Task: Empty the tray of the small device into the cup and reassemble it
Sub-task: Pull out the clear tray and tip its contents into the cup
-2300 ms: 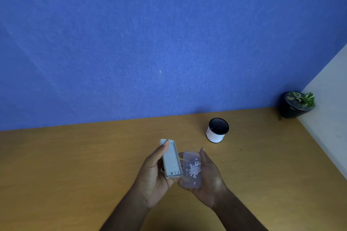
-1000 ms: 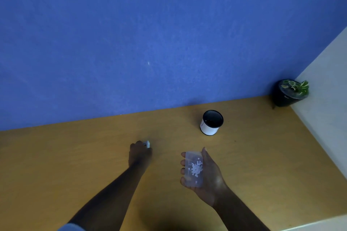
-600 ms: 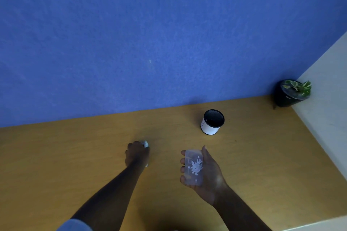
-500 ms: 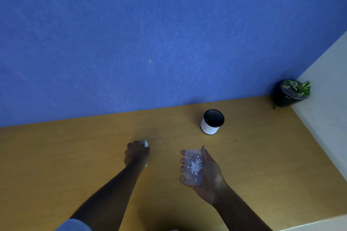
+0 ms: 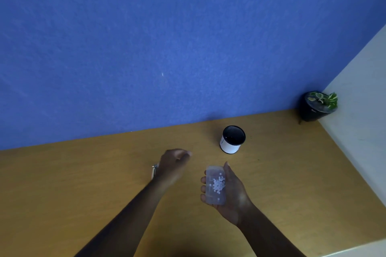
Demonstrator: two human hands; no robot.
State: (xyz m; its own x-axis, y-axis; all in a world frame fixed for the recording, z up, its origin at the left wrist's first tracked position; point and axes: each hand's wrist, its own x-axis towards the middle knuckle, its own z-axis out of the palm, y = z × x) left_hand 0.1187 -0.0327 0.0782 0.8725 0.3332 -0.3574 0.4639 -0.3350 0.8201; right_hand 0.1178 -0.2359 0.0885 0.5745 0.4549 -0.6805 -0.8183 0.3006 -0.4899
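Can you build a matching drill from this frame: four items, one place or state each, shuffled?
Column 1
1. tray
2. cup
3. device body
4. potted plant

Column 2
A. far right corner of the table
B. lying on the table, partly hidden behind the left hand
C. held in the right hand, white bits inside
D. standing alone near the blue wall, opening tipped toward the camera

Pairs: 1-C, 2-D, 3-B, 4-A
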